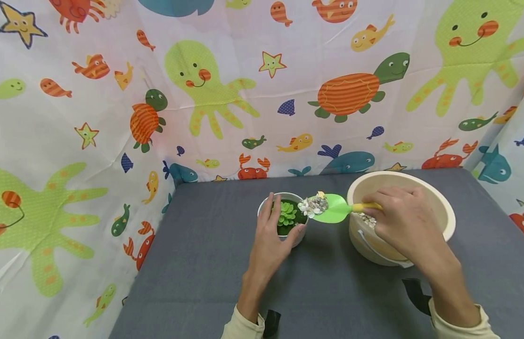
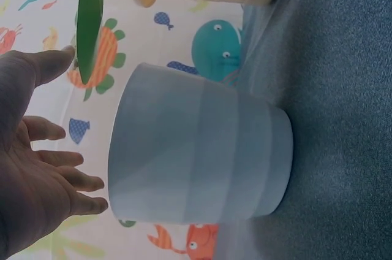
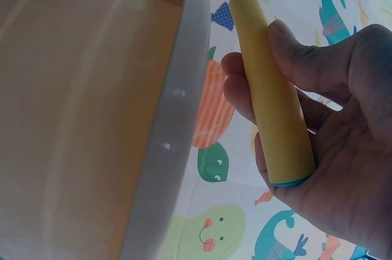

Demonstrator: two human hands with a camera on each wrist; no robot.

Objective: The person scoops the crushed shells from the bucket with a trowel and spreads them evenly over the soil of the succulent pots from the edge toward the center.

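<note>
My right hand (image 1: 404, 221) grips the yellow handle of a toy trowel (image 3: 269, 88), thumb on one side and fingers on the other. On the trowel's green blade (image 1: 336, 208) lies a heap of small pale stones or shells (image 1: 315, 205). The blade's tip reaches the right rim of a white pot (image 2: 196, 149) with a green succulent (image 1: 287, 213) in it. My left hand (image 1: 268, 240) hovers over the pot's near left side, fingers spread; the left wrist view shows it apart from the pot wall. Under my right hand stands a cream bucket (image 1: 444, 207).
More pale pieces (image 1: 367, 219) show inside the bucket, whose handle (image 1: 380, 249) hangs at its front. A dark grey cloth (image 1: 194, 263) covers the table. Behind and to the left hangs a curtain (image 1: 241, 28) printed with sea animals.
</note>
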